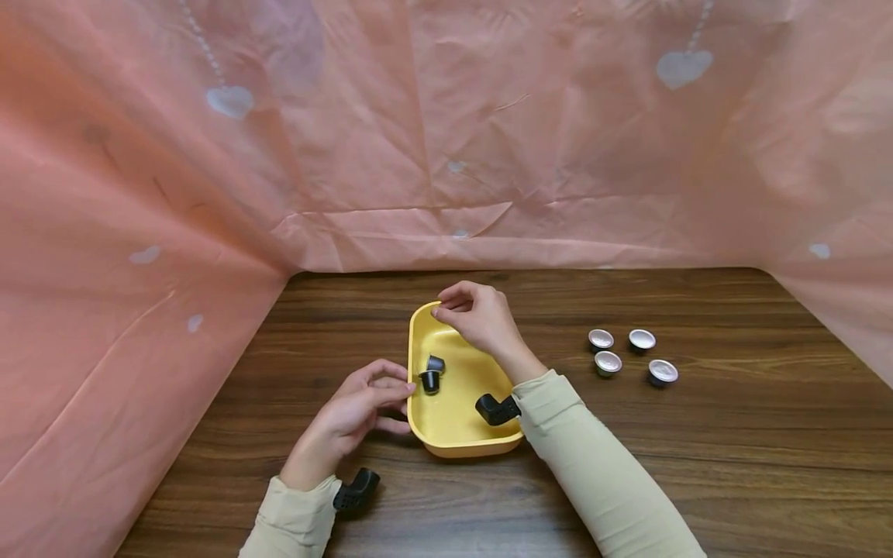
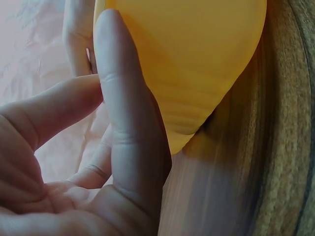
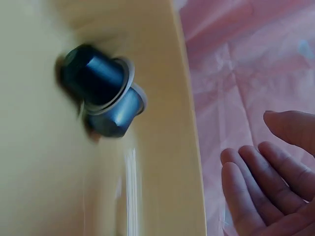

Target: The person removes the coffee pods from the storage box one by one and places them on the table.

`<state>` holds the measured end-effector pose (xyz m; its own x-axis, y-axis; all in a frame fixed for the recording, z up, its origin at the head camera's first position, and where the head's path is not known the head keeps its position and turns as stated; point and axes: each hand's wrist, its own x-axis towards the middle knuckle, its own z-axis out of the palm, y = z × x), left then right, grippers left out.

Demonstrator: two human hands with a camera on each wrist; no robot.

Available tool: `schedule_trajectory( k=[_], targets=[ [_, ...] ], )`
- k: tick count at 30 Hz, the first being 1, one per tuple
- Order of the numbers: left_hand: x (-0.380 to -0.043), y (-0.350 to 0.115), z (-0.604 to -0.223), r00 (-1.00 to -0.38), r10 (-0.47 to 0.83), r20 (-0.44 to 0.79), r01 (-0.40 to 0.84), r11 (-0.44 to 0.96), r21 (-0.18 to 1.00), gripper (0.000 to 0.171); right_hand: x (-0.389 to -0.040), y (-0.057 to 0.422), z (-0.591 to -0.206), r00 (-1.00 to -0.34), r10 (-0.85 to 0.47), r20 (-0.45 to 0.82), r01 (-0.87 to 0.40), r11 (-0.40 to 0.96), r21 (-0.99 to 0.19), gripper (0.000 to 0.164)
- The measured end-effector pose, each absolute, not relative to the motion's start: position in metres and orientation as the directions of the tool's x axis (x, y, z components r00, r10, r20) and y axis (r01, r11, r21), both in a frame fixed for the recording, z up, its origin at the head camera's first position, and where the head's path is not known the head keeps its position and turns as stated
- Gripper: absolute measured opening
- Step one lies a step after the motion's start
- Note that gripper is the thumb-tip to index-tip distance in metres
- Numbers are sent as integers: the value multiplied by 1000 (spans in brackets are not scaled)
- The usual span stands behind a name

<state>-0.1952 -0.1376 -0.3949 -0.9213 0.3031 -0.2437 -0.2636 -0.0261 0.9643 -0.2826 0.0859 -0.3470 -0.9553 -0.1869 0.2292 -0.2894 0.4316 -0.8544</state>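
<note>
My left hand (image 1: 356, 407) holds the left wall of a yellow plastic tray (image 1: 460, 446), with the thumb at its rim. In the left wrist view, the thumb (image 2: 118, 64) lies against the tray's rim and other fingers extend behind it. Two dark coffee capsules, a black one (image 1: 430, 382) and a dark grey one (image 1: 436, 364), lie together inside near the left wall. Over the far end of the tray hovers my right hand (image 1: 481, 314). The right wrist view shows that hand (image 3: 275, 187) with its fingers loosely extended and nothing in them.
Several more capsules with pale foil lids stand to the right on the wooden table (image 1: 753, 457), among them a near-right one (image 1: 663, 373) and a far-left one (image 1: 601, 339). A pink curtain (image 1: 488, 155) with heart prints encloses the table's back and sides.
</note>
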Motion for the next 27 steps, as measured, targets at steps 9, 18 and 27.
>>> schedule_trajectory(
  k=[9, 18, 27],
  targets=[
    [-194, -135, -392, -923, 290, -251, -273, -38, 961, 29, -285, 82, -354, -955, -225, 194, -286, 524, -802, 30],
    [-194, -136, -392, -925, 284, -252, -276, -46, 960, 27, -286, 81, -362, -945, -306, 117, -296, 640, -709, 38],
    [-195, -136, -393, -926, 281, -252, -276, -48, 960, 25, -286, 80, -365, -931, -363, 32, -292, 691, -661, 42]
  ],
)
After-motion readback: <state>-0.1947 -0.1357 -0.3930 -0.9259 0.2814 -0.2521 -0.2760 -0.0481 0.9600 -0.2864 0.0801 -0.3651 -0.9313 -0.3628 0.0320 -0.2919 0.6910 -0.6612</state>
